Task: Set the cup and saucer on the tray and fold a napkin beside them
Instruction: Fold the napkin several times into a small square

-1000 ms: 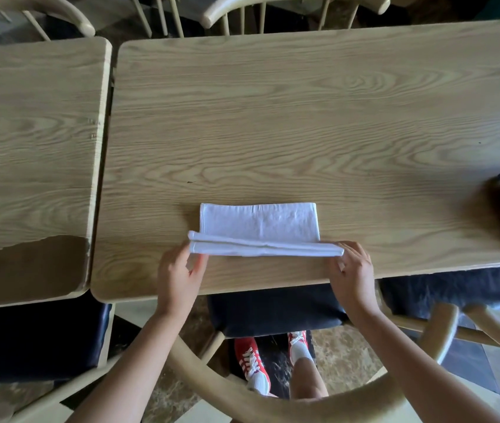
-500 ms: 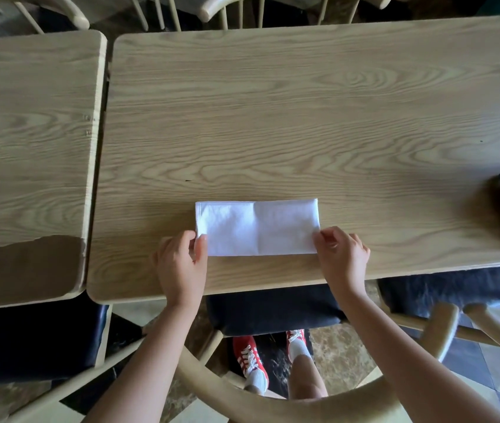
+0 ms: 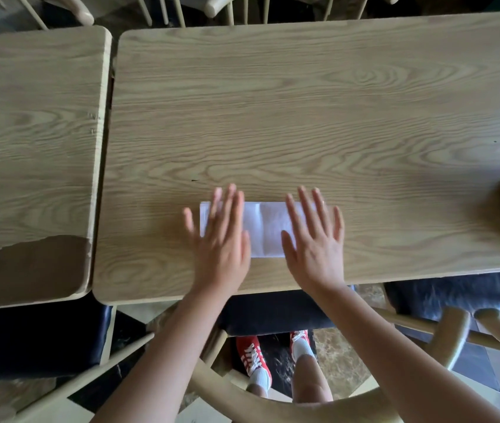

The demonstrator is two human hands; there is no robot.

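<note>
Now your napkin [image 3: 261, 228] lies folded flat near the desk's [image 3: 303, 117] near edge, long axis running left-right along that edge | your left hand [image 3: 222, 239] and right hand [image 3: 315, 242] rest flat with spread fingers on its two ends, gripping nothing | bare wood stretches toward the far edge.

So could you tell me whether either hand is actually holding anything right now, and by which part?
Nothing is gripped. The left hand and right hand lie open and flat over the ends of the folded napkin.
</note>
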